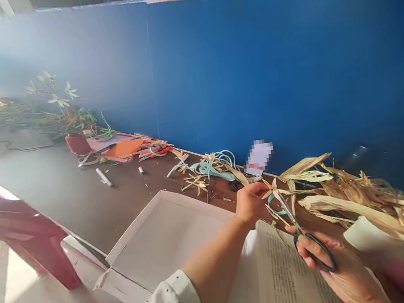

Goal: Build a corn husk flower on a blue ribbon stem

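Note:
My left hand (250, 203) pinches a small flower of pale dried husk (274, 189) between thumb and fingertips. My right hand (323, 257) is closed round the dark handles of a pair of scissors (293, 218), whose metal blades point up to the flower's petals. Whether the blades touch a petal is too small to tell. Under both hands lies an open printed book (282, 270). Dried corn husks (354, 203) are heaped to the right of the scissors. More husk flowers (196, 184) lie beyond my left hand, among light blue strips (216, 170).
A shallow white box (169, 245) sits left of my left forearm. Orange and red paper pieces (123, 149), a white marker (104, 177) and its cap (141, 170) lie farther left on the dark table (132, 185). A blue partition (251, 75) rises behind; a red chair (31, 243) stands at left.

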A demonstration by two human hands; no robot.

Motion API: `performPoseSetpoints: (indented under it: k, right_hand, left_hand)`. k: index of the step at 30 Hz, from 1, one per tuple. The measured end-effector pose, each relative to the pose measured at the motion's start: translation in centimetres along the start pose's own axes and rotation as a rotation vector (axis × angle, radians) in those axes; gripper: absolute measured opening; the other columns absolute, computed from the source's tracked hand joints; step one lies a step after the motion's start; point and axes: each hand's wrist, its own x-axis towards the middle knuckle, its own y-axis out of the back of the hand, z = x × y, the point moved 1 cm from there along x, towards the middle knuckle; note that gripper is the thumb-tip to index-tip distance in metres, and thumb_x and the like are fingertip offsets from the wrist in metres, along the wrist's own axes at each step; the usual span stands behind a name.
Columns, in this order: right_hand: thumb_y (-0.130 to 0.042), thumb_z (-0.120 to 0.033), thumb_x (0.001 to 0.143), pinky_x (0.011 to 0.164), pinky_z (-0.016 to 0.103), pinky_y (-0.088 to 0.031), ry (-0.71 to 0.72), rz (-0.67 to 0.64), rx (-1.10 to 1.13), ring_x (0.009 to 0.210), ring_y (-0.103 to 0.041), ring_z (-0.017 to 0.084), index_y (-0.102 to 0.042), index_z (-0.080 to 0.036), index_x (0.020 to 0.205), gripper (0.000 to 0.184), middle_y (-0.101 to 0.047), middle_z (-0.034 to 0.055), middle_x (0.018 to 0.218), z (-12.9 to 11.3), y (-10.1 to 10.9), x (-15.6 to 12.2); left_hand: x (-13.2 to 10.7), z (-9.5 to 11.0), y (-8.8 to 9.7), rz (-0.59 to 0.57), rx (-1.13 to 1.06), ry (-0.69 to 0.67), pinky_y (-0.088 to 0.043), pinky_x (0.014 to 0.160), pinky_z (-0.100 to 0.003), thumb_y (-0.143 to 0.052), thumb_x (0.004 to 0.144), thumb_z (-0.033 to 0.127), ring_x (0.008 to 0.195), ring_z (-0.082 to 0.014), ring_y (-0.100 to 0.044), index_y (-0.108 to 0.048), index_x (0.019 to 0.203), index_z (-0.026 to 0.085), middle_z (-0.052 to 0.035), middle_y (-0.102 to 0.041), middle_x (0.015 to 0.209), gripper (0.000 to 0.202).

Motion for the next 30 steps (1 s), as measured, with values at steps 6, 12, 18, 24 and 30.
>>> performPoseSetpoints:
  k: [6, 12, 18, 24, 30]
  right_hand:
    - [-0.072, -0.044, 0.071, 0.053, 0.021, -0.040, 0.008, 0.055, -0.100, 0.059, -0.048, 0.010, -0.068, -0.020, 0.107, 0.043, -0.058, 0.0011, 0.068, -0.5, -0.6, -0.3]
    - [-0.075, -0.048, 0.064, 0.059, 0.024, -0.048, 0.097, 0.122, -0.215, 0.061, -0.052, 0.013, -0.069, -0.020, 0.107, 0.052, -0.065, 0.0027, 0.072, -1.1, -1.6, -0.1]
    - [-0.071, -0.051, 0.066, 0.064, 0.027, -0.052, 0.249, 0.190, -0.391, 0.066, -0.062, 0.018, -0.068, -0.021, 0.111, 0.054, -0.070, 0.0054, 0.079, -0.7, -1.4, 0.2]
    - [-0.068, -0.055, 0.067, 0.061, 0.024, -0.051, 0.422, 0.398, -0.851, 0.067, -0.066, 0.018, -0.071, -0.028, 0.101, 0.044, -0.072, 0.0020, 0.081, -0.8, -1.3, 0.1]
    - [-0.059, -0.057, 0.076, 0.053, 0.023, -0.046, 0.602, 0.557, -1.146, 0.078, -0.067, 0.018, -0.067, -0.031, 0.108, 0.042, -0.070, 0.0001, 0.094, -0.7, -1.0, 0.2]
  left_hand:
    - [0.0, 0.2, -0.2, -0.007, -0.029, 0.027, -0.039, 0.059, -0.019, -0.070, 0.067, 0.034, 0.063, -0.0085, -0.049, -0.068, 0.076, 0.014, 0.0005, -0.061, 0.068, 0.022]
    - [0.0, 0.8, 0.0, 0.072, -0.116, 0.081, -0.037, 0.057, -0.019, -0.069, 0.066, 0.033, 0.058, -0.0071, -0.047, -0.066, 0.074, 0.014, 0.0018, -0.059, 0.065, 0.021]
    - [0.2, 1.0, 0.4, 0.098, -0.060, 0.067, -0.037, 0.057, -0.019, -0.068, 0.067, 0.031, 0.060, -0.0076, -0.049, -0.067, 0.074, 0.014, 0.0020, -0.060, 0.066, 0.019]
    - [0.0, 1.1, 0.2, 0.062, -0.095, 0.084, -0.036, 0.055, -0.019, -0.070, 0.065, 0.033, 0.059, -0.0076, -0.048, -0.067, 0.074, 0.014, 0.0013, -0.060, 0.065, 0.021]
    - [-0.2, 1.3, 0.1, 0.017, -0.089, 0.089, -0.036, 0.055, -0.018, -0.069, 0.066, 0.029, 0.057, -0.0067, -0.047, -0.066, 0.073, 0.013, 0.0020, -0.058, 0.063, 0.017]
